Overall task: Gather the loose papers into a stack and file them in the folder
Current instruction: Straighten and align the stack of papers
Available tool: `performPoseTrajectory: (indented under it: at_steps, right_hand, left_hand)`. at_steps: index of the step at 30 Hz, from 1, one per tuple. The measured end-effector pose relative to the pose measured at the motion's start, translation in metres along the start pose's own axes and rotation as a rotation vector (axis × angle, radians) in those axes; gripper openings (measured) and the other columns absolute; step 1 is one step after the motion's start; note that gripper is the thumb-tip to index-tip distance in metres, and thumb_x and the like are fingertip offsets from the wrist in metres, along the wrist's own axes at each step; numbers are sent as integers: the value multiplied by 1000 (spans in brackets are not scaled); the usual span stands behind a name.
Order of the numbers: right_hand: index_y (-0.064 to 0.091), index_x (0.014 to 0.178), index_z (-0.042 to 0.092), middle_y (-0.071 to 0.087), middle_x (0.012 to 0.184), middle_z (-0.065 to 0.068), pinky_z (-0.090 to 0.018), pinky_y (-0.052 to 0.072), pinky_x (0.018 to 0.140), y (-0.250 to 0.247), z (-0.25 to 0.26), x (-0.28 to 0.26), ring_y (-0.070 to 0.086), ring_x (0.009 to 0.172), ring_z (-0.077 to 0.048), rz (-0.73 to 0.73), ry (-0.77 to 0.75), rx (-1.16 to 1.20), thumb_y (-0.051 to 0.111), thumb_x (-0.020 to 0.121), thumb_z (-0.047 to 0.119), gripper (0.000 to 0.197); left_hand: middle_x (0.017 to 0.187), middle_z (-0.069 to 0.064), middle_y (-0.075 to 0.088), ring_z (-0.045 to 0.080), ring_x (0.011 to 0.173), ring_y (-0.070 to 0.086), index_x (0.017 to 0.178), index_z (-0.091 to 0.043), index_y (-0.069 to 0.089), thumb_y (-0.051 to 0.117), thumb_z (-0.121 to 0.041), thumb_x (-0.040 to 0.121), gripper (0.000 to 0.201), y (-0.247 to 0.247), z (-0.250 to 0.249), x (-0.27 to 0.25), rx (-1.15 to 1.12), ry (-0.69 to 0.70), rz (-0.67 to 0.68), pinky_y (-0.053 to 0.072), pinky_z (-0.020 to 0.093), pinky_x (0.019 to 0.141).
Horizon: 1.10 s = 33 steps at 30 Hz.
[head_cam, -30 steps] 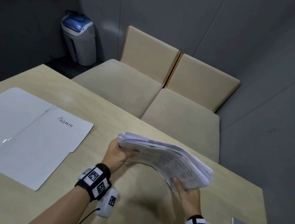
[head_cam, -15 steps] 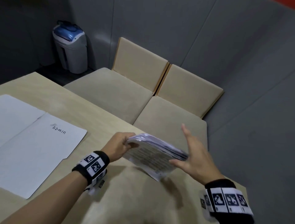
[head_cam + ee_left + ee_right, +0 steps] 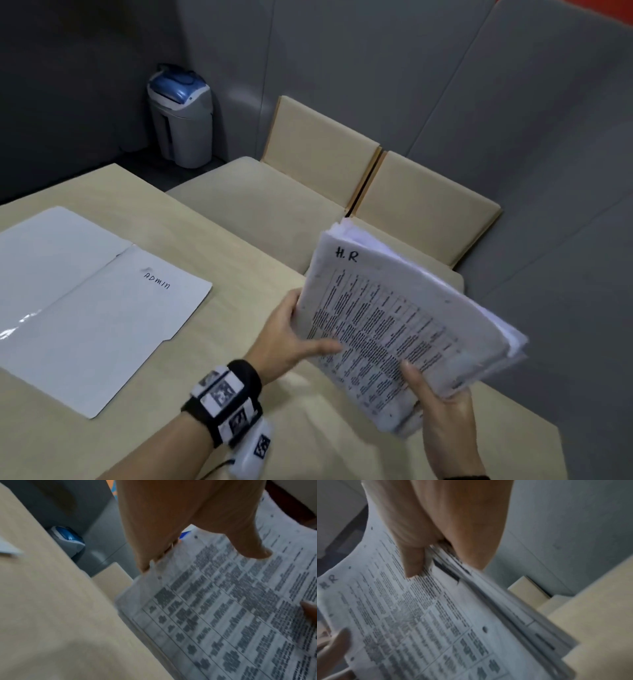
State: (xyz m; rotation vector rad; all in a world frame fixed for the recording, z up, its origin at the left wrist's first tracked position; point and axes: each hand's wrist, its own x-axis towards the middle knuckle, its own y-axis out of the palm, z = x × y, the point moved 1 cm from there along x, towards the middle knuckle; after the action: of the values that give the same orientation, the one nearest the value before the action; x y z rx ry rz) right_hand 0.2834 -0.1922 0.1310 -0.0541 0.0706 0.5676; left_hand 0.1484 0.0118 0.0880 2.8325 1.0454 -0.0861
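Holding the stack of papers [image 3: 404, 329] clear of the desk [image 3: 239, 260], both hands have hold of it at once. The left hand [image 3: 291, 337] grips the stack's left edge, thumb laid across the printed top sheet and fingers tucked beneath; the left wrist view shows that thumb pressing on the page. The right hand [image 3: 442, 407] grips the near right corner, thumb on top of the sheet and the remaining fingers under the pile; the right wrist view shows the edges of many sheets wedged between thumb and palm. The stack is tilted, its far end raised, and it hangs above the desk's right portion and partly over the desk's far edge. The top sheet carries a printed table of dense text and the handwritten letters "H.R" near its upper corner. Sheet edges along the right side are uneven and fanned, not flush.

The folder [image 3: 85, 308] lies open and flat on the desk's left portion, well apart from the stack, with "ADMIN" handwritten on its right leaf. No sheet is seen inside it.

A black strap with white square markers [image 3: 226, 397] sits on the left wrist, with a small white device hanging below it. Beyond the desk stand two beige cushioned seats [image 3: 308, 192] against a grey wall. A grey bin with a blue lid [image 3: 181, 113] stands in the far corner on the floor.
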Motion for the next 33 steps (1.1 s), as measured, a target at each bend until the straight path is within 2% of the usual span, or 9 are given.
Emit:
performPoseTrajectory:
  at_steps: [3,7,9,11,15,20,26,30,33]
  right_hand:
    - [82,89,17,83,90,0,-21,62,66,16,-46,1,78,82,-8,-61,23,-30,76,73,-7,30]
    - [58,131,-2,68,116,-9,-10,52,70,38,-113,-8,68,98,-14,-85,199,-121,69,85,-13,49]
    - [53,138,2,61,124,-5,-21,46,91,38,-129,-14,59,113,-19,-105,240,-171,68,90,-2,50]
    - [61,130,2,69,121,-11,-39,48,101,35,-124,-14,64,103,-26,-101,287,-174,65,94,4,36]
    - [74,90,24,80,93,11,-40,57,92,35,-104,-14,75,93,-17,50,226,-327,78,84,25,8]
    - [58,137,19,70,111,-1,-37,52,97,81,-89,-28,68,102,-23,56,138,-369,58,99,28,39]
    - [64,132,8,72,113,-13,-53,51,103,169,-88,-40,69,105,-34,-45,258,-242,63,96,17,37]
    - [63,131,4,70,116,-16,-46,46,106,238,-95,-47,66,104,-34,-27,344,-168,61,97,11,35]
    - [64,130,2,70,124,-19,-43,44,107,294,-98,-60,66,107,-34,-90,419,-158,65,95,13,37]
  left_hand:
    - [112,5,74,11,102,73,122,-12,55,91,-9,67,66,4,42,1,-67,9,-88,61,24,79]
    - [110,12,65,13,95,73,118,-9,40,77,-21,86,50,8,107,-6,55,-126,-82,64,38,74]
    - [110,13,65,28,99,69,113,-20,41,61,-44,91,39,8,122,-15,245,-134,-94,61,54,79]
    - [107,11,66,31,98,67,109,-24,42,50,-54,90,36,3,121,-18,297,-98,-119,58,58,80]
    - [92,1,66,20,77,66,107,-15,41,51,-37,101,25,-17,81,-24,412,0,-103,60,43,70]
    - [94,4,64,18,74,62,107,-10,39,51,-25,103,21,-64,49,-33,533,-14,-103,51,21,55]
    - [92,-2,62,17,79,62,104,-11,47,62,-25,96,22,-163,30,-46,411,-110,-187,50,25,66]
    - [86,-5,58,13,77,54,98,-15,56,64,-30,95,17,-269,35,-49,407,-160,-287,45,23,71]
    - [124,3,63,22,115,58,129,-15,54,62,-37,96,41,-377,40,-48,741,-235,-360,47,32,95]
